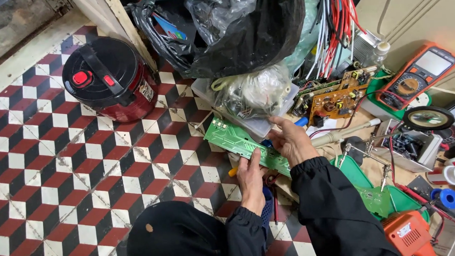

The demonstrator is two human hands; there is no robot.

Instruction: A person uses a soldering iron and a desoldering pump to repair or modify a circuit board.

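While gripped, green circuit board (241, 143) between both hands (270, 159) (clear bag (254, 93) just beyond).

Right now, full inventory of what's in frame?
long green circuit board: 1, green, over the bench edge, held
round red-and-black cooker: 1, on checkered floor tiles
black plastic bag: 1, stuffed, top centre
orange multimeter: 1, right
brown circuit board: 1, on the bench
orange power tool: 1, bottom right
left hand: under green board
right hand: on green board
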